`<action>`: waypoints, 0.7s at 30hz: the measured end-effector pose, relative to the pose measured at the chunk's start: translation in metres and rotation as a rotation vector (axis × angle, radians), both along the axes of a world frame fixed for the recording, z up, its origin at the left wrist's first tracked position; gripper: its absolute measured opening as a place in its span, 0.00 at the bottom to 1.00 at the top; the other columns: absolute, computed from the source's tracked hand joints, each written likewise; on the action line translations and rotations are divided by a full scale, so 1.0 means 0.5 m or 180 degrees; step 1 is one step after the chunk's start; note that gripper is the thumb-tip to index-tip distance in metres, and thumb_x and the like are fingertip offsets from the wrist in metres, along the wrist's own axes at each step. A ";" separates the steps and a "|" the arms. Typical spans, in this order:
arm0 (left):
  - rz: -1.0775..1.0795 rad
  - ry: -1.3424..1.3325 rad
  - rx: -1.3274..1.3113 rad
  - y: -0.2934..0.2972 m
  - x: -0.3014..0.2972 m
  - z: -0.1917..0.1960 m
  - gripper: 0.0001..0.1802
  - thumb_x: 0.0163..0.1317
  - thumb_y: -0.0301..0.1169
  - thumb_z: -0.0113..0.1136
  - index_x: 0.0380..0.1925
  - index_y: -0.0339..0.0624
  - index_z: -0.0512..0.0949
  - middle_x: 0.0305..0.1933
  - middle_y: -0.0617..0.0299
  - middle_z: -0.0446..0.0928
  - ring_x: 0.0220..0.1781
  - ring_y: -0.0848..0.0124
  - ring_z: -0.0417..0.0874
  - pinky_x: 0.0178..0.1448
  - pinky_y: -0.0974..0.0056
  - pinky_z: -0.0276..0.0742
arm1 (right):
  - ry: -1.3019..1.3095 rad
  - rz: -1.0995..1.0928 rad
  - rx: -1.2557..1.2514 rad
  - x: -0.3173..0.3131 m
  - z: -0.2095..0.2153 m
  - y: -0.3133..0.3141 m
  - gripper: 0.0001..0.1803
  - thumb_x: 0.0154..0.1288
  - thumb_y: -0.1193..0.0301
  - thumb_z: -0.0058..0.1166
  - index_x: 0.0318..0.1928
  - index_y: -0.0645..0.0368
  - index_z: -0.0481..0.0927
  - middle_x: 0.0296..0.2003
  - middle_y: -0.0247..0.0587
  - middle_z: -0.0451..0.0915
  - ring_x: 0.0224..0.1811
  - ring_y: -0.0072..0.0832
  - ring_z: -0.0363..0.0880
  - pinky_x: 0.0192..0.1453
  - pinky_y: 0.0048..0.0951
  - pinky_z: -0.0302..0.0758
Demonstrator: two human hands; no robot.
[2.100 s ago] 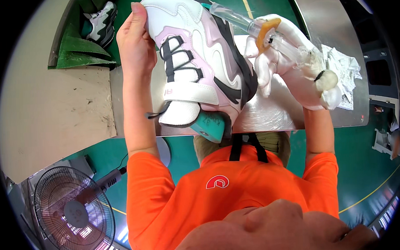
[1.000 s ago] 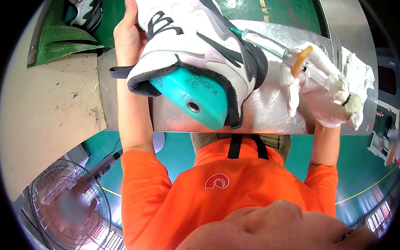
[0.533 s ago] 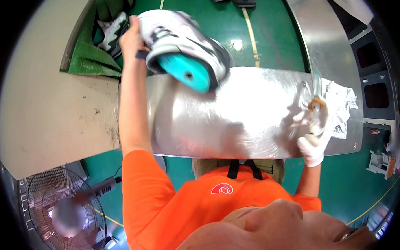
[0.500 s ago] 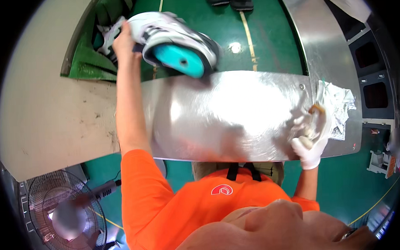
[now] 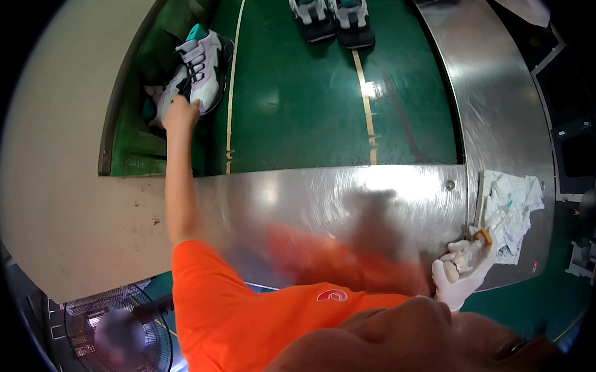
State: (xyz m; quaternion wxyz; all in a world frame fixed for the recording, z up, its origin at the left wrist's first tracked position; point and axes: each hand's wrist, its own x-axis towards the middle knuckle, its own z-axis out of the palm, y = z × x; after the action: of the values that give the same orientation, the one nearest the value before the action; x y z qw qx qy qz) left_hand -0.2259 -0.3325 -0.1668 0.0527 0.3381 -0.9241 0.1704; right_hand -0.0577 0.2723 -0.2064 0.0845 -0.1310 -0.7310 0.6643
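Observation:
My bare left hand (image 5: 180,113) reaches to the far left, its fingers closed at the toe of a white-and-black sneaker (image 5: 163,95) against the green side wall. Right beside it stands a second sneaker (image 5: 204,68) with a turquoise insole, its toe close to my thumb. My right hand (image 5: 460,282), in a white glove, is at the near right, with its fingers curled around a small pale tool with a brown end (image 5: 483,236). The tool's exact kind is unclear.
A green belt (image 5: 296,120) with yellow lines runs away beyond the steel table (image 5: 246,194). Another pair of sneakers (image 5: 351,20) stands on it at the far end. White cloths (image 5: 512,208) lie by my right hand. A fan (image 5: 119,336) stands at lower left.
The sneaker that my left hand held tilted over the belt now stands at the left beside the other one. My view has shifted, showing more of the far pair.

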 end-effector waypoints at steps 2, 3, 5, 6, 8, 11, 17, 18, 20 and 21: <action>-0.0779 0.0800 -0.0106 0.161 -0.087 0.083 0.27 0.64 0.47 0.57 0.56 0.41 0.71 0.36 0.43 0.83 0.42 0.46 0.85 0.45 0.45 0.79 | -0.0131 -0.0043 -0.0046 0.003 -0.002 0.002 0.53 0.36 0.78 0.62 0.68 0.68 0.55 0.40 0.45 0.74 0.27 0.21 0.67 0.34 0.21 0.69; -0.1255 0.1112 0.0086 0.193 -0.133 0.106 0.28 0.65 0.50 0.55 0.58 0.44 0.73 0.36 0.44 0.83 0.43 0.45 0.84 0.46 0.46 0.79 | 0.0005 0.0015 0.0028 0.000 -0.011 0.007 0.54 0.35 0.77 0.60 0.69 0.68 0.53 0.39 0.44 0.74 0.27 0.22 0.67 0.34 0.21 0.69; -0.2392 0.1692 0.1132 0.266 -0.280 0.124 0.26 0.65 0.53 0.56 0.48 0.42 0.82 0.39 0.49 0.85 0.46 0.57 0.86 0.52 0.58 0.78 | 0.0164 0.0141 0.0158 0.001 -0.023 0.020 0.54 0.34 0.77 0.59 0.69 0.68 0.54 0.42 0.45 0.73 0.27 0.22 0.67 0.33 0.21 0.69; -0.2402 0.1559 0.1128 0.298 -0.365 0.126 0.35 0.60 0.54 0.61 0.55 0.36 0.75 0.44 0.46 0.84 0.49 0.56 0.86 0.55 0.58 0.78 | 0.0236 0.0199 0.0225 0.002 -0.028 0.025 0.54 0.34 0.77 0.59 0.69 0.67 0.54 0.43 0.46 0.72 0.27 0.22 0.66 0.33 0.21 0.69; -0.1499 0.0910 0.1709 0.436 -0.503 0.149 0.51 0.56 0.69 0.54 0.56 0.24 0.72 0.50 0.36 0.81 0.54 0.51 0.83 0.61 0.56 0.76 | -0.0236 -0.0169 0.0003 -0.006 -0.025 0.018 0.53 0.32 0.77 0.59 0.67 0.67 0.56 0.47 0.47 0.70 0.26 0.22 0.65 0.32 0.21 0.68; -0.0628 0.0980 0.2087 0.438 -0.644 0.053 0.46 0.52 0.54 0.71 0.58 0.25 0.70 0.50 0.43 0.81 0.54 0.58 0.83 0.57 0.57 0.79 | -0.0677 -0.0103 -0.0107 -0.011 -0.002 0.025 0.52 0.31 0.77 0.60 0.66 0.68 0.57 0.42 0.44 0.71 0.27 0.22 0.65 0.35 0.23 0.68; -0.1397 0.1839 0.1642 0.382 -0.471 0.033 0.39 0.54 0.48 0.65 0.59 0.37 0.60 0.49 0.37 0.80 0.53 0.44 0.81 0.55 0.50 0.77 | -0.0119 0.0221 0.0418 0.003 -0.016 0.019 0.51 0.36 0.76 0.68 0.66 0.68 0.59 0.39 0.43 0.74 0.41 0.30 0.72 0.54 0.32 0.71; -0.1773 0.1909 0.1648 0.399 -0.402 0.051 0.41 0.52 0.47 0.67 0.59 0.39 0.57 0.49 0.37 0.79 0.53 0.42 0.81 0.55 0.49 0.78 | 0.0012 0.0192 0.0551 0.000 -0.021 0.013 0.52 0.36 0.75 0.70 0.66 0.67 0.59 0.46 0.47 0.73 0.46 0.33 0.73 0.57 0.33 0.71; -0.2145 0.1444 0.1340 0.437 -0.234 0.102 0.42 0.50 0.44 0.71 0.60 0.40 0.61 0.52 0.37 0.78 0.52 0.42 0.81 0.53 0.51 0.79 | 0.0295 0.0305 0.0552 -0.011 -0.021 0.011 0.52 0.37 0.75 0.71 0.66 0.66 0.60 0.53 0.50 0.72 0.50 0.35 0.74 0.58 0.34 0.72; -0.2793 0.1504 0.0849 0.435 -0.154 0.112 0.38 0.52 0.40 0.71 0.59 0.42 0.63 0.52 0.38 0.78 0.51 0.43 0.81 0.51 0.51 0.80 | 0.0413 0.0415 0.0448 -0.012 -0.026 0.020 0.51 0.38 0.75 0.70 0.67 0.66 0.60 0.53 0.49 0.72 0.49 0.34 0.75 0.57 0.33 0.73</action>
State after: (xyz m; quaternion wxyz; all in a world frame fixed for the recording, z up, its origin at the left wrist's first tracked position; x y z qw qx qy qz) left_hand -0.3030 -0.1148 -0.1109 0.2828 -0.0483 -0.9555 -0.0681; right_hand -0.0637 0.2823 -0.2197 0.0972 -0.0336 -0.7758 0.6225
